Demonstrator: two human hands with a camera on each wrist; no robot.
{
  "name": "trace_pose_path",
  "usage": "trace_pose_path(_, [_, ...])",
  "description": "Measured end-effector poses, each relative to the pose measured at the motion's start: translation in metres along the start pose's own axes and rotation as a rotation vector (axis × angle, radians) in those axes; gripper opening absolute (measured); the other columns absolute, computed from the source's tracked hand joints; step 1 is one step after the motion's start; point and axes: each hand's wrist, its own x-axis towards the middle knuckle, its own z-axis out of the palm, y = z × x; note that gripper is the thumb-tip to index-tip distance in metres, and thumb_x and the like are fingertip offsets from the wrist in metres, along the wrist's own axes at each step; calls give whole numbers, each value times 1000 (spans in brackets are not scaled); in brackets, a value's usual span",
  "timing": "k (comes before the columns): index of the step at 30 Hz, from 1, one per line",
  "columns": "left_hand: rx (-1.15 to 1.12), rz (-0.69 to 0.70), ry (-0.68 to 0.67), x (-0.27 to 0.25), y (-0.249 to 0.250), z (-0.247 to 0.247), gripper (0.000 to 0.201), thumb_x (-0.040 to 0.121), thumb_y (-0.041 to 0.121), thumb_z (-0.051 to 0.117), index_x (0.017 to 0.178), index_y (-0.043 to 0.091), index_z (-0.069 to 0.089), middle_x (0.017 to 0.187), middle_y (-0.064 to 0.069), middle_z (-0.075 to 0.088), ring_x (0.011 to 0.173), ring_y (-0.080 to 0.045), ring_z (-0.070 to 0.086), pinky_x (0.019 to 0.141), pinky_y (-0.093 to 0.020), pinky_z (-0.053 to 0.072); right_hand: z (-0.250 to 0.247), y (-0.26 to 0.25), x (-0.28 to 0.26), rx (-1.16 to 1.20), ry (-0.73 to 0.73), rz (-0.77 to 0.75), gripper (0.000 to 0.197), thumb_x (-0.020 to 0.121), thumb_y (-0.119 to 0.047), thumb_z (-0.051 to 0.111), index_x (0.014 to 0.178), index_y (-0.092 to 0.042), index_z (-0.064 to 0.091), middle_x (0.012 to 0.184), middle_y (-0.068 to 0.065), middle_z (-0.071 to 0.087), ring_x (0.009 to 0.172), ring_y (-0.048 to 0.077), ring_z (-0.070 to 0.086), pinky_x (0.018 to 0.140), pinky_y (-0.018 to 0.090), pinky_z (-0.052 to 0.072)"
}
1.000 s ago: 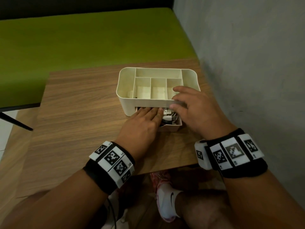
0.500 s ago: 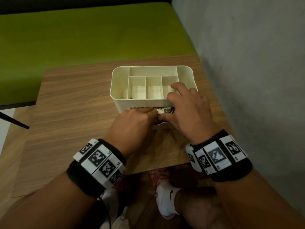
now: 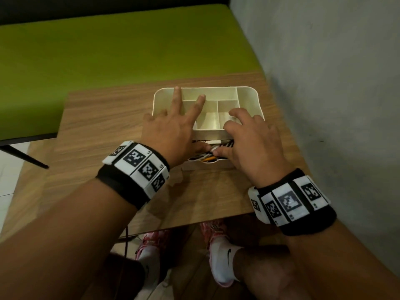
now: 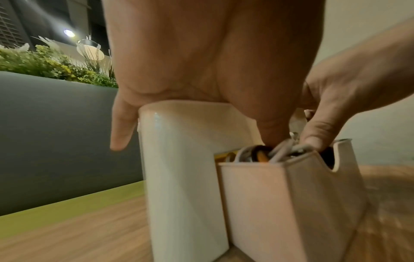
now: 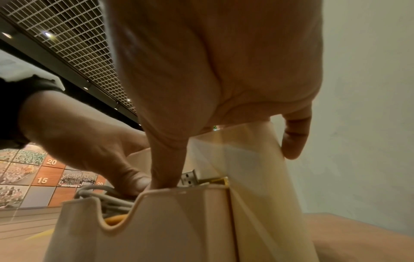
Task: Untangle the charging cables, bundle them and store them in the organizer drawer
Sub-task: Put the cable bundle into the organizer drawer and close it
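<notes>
Left hand [image 3: 173, 131] spread flat over cream plastic compartment organizer [image 3: 249, 98], thumb pressing bundled cables [image 3: 203, 156] into its open drawer [image 4: 291, 195]; right hand [image 3: 253, 139] likewise, fingers relaxed.

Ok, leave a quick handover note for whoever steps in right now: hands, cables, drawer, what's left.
Left hand: fingers spread over the organizer, thumb pressing the cables down.
Right hand: rests on the organizer's front, thumb pushing the cables into the drawer.
Done: cables sit in the half-open drawer; a USB plug sticks up.
Left: tuck the plug in, shut the drawer.
</notes>
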Motion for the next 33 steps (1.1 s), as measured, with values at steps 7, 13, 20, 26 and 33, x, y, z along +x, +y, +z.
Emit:
trace_pose_path(7, [-13,-48,-7,-1,6,-3,103,78,73,57,150,46,-11,165,-7,-6,105,-45,62,78,-52,48,-3,1,-2,13,-19,-6,61,78,-67,66,125,-30,57,154,-9,31,129,26,40,97,46,34])
trace_pose_path(13, [-54,20,5,0,-3,0,103,73,79,53,151,45,-6,163,-7,6,106,-45,62,84,-55,50,-4,3,-4,32,-42,-26,71,68,-66,74,128,-33,53,156,-13,25,131,25,33,100,46,30])
trace_pose_path(20, [-69,130,-74,5,-22,1,114,67,78,62,149,47,-11,164,-4,-4,117,-43,57,88,-55,51,0,5,-5,24,6,-33,65,70,-63,74,124,-32,56,153,-12,30,127,25,37,95,46,33])
trace_pose_path(26, [-57,133,-11,7,-22,7,107,70,75,62,148,49,-6,164,-4,4,116,-43,57,85,-55,52,5,13,-5,91,41,-101,72,76,-56,73,139,-37,45,156,-15,27,129,20,31,95,42,27])
trace_pose_path(33, [-53,151,-8,7,-25,6,105,71,75,58,148,49,-9,164,-3,2,111,-41,60,84,-53,53,15,19,-7,226,188,-121,70,82,-57,65,146,-43,38,153,-14,37,131,16,33,92,37,20])
